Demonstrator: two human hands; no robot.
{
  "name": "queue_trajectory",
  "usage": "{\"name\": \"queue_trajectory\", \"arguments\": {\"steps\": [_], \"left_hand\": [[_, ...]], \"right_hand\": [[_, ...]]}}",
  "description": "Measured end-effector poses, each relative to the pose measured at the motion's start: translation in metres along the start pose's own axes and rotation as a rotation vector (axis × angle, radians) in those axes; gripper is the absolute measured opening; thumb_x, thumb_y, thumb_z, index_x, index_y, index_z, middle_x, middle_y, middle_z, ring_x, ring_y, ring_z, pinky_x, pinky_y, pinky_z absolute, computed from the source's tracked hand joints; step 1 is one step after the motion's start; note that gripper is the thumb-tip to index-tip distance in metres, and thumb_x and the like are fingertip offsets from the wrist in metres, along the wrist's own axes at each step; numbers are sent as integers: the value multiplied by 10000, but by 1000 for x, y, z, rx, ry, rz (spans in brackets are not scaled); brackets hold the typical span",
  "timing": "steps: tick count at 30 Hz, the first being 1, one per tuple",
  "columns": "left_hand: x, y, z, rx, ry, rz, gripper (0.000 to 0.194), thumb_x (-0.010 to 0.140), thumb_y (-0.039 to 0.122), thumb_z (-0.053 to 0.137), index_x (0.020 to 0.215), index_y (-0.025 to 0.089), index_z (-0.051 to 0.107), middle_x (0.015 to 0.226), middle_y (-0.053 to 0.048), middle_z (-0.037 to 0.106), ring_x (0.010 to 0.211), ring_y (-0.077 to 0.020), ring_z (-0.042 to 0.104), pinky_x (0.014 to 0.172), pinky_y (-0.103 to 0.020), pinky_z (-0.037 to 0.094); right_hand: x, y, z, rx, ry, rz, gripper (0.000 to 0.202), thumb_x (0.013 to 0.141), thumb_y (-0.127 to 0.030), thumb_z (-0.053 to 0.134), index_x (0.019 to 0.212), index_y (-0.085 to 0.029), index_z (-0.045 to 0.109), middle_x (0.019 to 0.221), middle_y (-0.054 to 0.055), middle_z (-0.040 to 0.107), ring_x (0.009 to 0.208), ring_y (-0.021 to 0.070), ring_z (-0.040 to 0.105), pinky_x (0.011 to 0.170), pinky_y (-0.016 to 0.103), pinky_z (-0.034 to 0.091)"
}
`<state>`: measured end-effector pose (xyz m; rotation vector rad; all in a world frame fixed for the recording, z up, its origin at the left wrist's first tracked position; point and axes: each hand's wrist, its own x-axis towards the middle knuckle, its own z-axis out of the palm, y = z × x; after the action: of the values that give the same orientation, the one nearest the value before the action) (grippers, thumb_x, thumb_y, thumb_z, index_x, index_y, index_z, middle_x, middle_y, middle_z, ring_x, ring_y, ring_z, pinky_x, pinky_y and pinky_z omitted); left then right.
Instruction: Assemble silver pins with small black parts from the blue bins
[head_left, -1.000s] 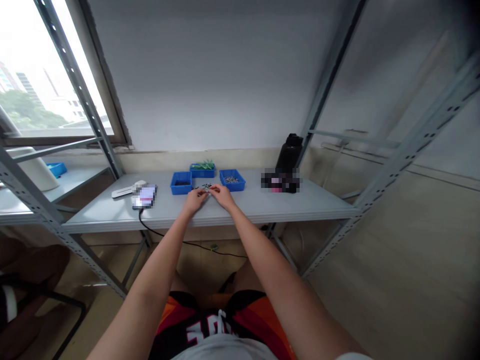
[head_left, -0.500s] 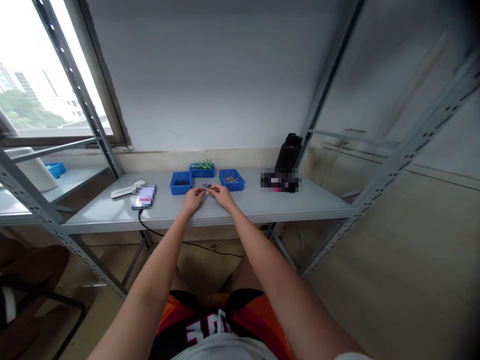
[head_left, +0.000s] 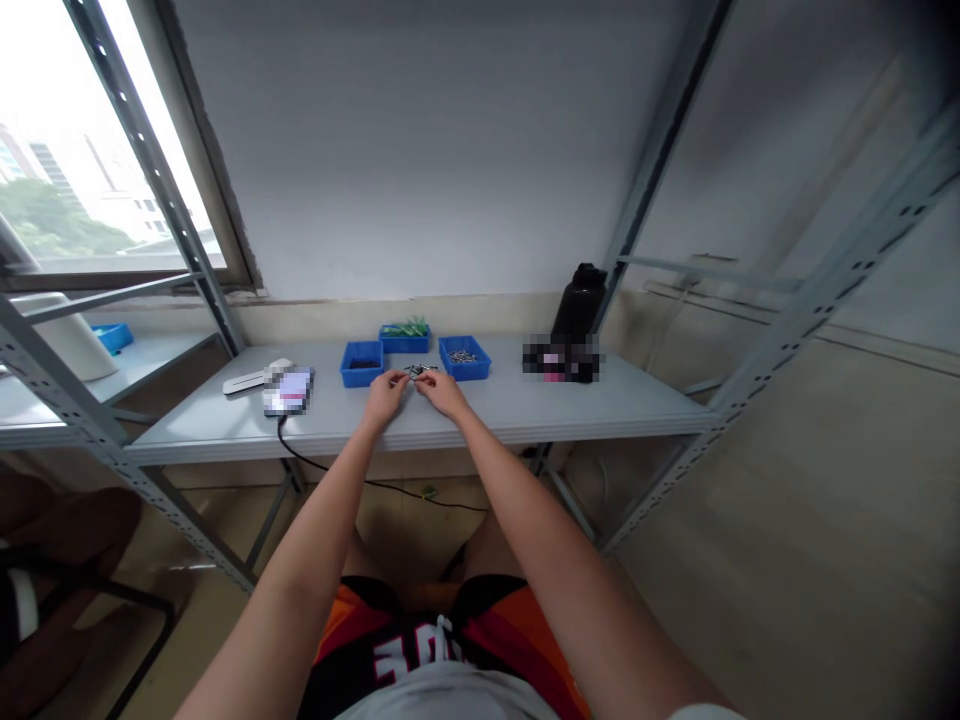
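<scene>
My left hand point(head_left: 385, 397) and my right hand point(head_left: 442, 392) meet above the shelf top, fingertips pinched close together. Whatever they hold between them is too small to make out. Just beyond the fingertips lies a small cluster of dark and silvery pieces point(head_left: 424, 368). Left of it is a blue bin point(head_left: 362, 378) with dark small parts inside. To the right, another blue bin point(head_left: 472, 372) holds many small metallic pieces. Behind them, a third blue bin point(head_left: 405, 345) contains green and whitish strips point(head_left: 409, 327).
A blurred-out phone point(head_left: 289, 391) with a black cable point(head_left: 300, 459) lies at the left, beside a white flat object point(head_left: 246, 384). On the right stands a black bottle point(head_left: 580, 305) behind a pixelated dark item point(head_left: 561, 360). Metal shelf posts point(head_left: 671, 130) frame both sides. Another person's leg point(head_left: 67, 530) shows lower left.
Both hands stay almost in the same place, with only slight finger movement. The pieces beyond the fingertips show a little more to the right. The view has shifted very slightly.
</scene>
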<state>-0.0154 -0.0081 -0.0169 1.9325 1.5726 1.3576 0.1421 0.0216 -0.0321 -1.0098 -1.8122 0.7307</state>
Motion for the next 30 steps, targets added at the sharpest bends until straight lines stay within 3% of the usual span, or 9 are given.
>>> {"name": "queue_trajectory", "arguments": {"steps": [6,11,14,19,21,23,25,27,30], "left_hand": [[-4,9,-3,8,-10,3,207,874,258,574,954,134,719,972,-100,738,862,-183,657,826,-290,492],[-11,14,-11,38,96,48,226,883,271,567,1002,139,706,998,-97,726,849,-167,643,834,-282,491],[-6,6,-32,125,165,46,231,881,294,565,988,144,705,981,-90,722,855,-180,641,859,-296,487],[15,-1,-78,436,280,-6,269,907,290,511,1049,160,698,1069,-118,697,1049,-252,605,974,-371,439],[19,4,-84,601,314,-18,324,902,303,527,1158,157,661,1161,-149,656,1137,-297,559,1000,-420,417],[17,11,-76,711,254,58,374,908,308,524,1241,165,614,1240,-162,608,1179,-300,534,1005,-408,412],[11,18,-56,771,10,141,317,930,276,472,1177,179,646,1183,-146,628,1127,-272,574,962,-360,441],[5,21,-32,820,-214,137,302,919,230,457,1135,171,660,1139,-151,640,1042,-266,622,883,-344,480],[0,22,-5,836,-250,54,312,920,211,431,1126,140,653,1124,-175,638,1023,-287,636,844,-357,501]], "right_hand": [[0,1,0,24,81,16,115,841,-267,612,906,-203,681,846,34,719,804,170,661,791,293,497],[2,2,0,16,121,59,180,892,-322,556,978,-212,671,778,27,707,772,170,664,791,297,503],[1,0,0,-3,119,85,172,895,-325,554,960,-215,669,774,26,703,771,174,663,776,290,500],[0,-4,-1,-44,103,106,160,883,-250,545,976,-204,667,825,46,715,804,194,662,800,311,492],[0,-5,-1,-53,109,116,167,873,-226,543,982,-202,668,833,53,718,813,201,661,805,319,491],[0,-5,-1,-46,125,125,174,867,-212,539,983,-204,669,831,52,719,798,200,660,790,317,495],[1,-3,-1,-43,149,119,177,862,-199,534,974,-207,671,815,46,717,775,194,659,781,311,499],[2,-1,-1,-53,171,99,174,855,-188,534,956,-210,674,799,40,714,770,188,659,792,308,499],[3,2,0,-62,177,73,178,846,-178,533,946,-215,675,784,36,712,769,183,658,800,306,501]]}}
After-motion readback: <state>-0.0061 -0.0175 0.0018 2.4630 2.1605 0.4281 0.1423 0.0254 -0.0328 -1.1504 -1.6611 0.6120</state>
